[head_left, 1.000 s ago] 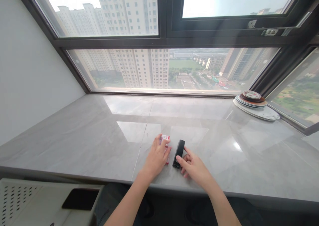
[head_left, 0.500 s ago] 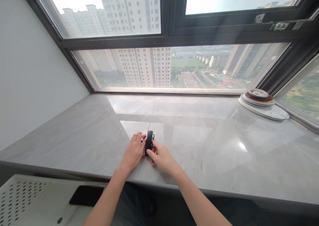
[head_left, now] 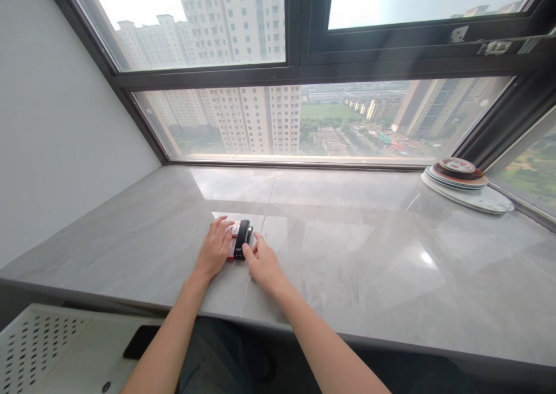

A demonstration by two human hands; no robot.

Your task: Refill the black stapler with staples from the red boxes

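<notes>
A black stapler with a bright metal edge lies on the grey stone ledge, its length pointing away from me. Just left of it, partly under its side, is a red-and-white packet that looks like paper or card. My left hand holds this packet, fingers bent over its top and thumb near the stapler. My right hand grips the stapler from the right, thumb on its near part and fingers at its far right side. The fingers cover much of the packet.
A stack of round plates or discs sits at the ledge's far right corner by the window frame. Below the ledge's front edge, at left, are a white perforated chair or stand and a dark flat object.
Both hands have shifted left with the stapler and packet. The stapler now lies flatter, and more of the packet shows. The camera view has moved slightly.
</notes>
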